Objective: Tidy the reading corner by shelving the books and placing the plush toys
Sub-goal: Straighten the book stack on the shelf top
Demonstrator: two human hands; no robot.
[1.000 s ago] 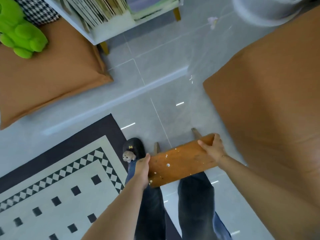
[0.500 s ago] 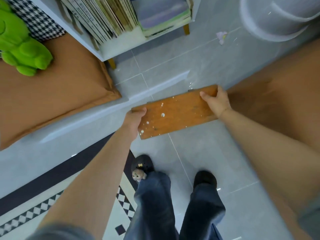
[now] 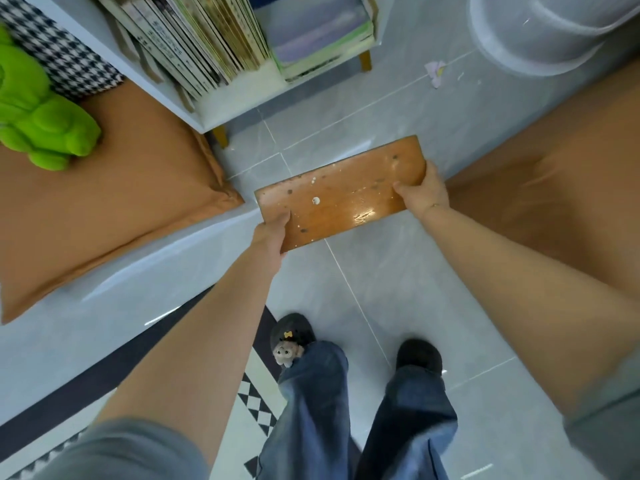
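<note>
I hold a small wooden stool (image 3: 341, 197) by its paint-speckled seat, out in front of me above the tiled floor. My left hand (image 3: 272, 233) grips its near left corner and my right hand (image 3: 424, 192) grips its right end. Its legs are hidden under the seat. Ahead stands a white bookshelf (image 3: 173, 95) with a row of upright books (image 3: 197, 43) and a flat stack of books (image 3: 318, 36). A green plush toy (image 3: 38, 116) lies on an orange cushion (image 3: 104, 209) at the left.
A second orange cushion (image 3: 554, 188) fills the right side. A white tub (image 3: 547, 32) sits at the top right, with a scrap of paper (image 3: 434, 72) on the floor near it. A patterned rug (image 3: 121, 393) lies at the lower left. My feet in dark slippers stand below.
The stool has gone from low by my legs to out in front, toward the bookshelf. I have stepped forward; both hands keep their grip on the seat.
</note>
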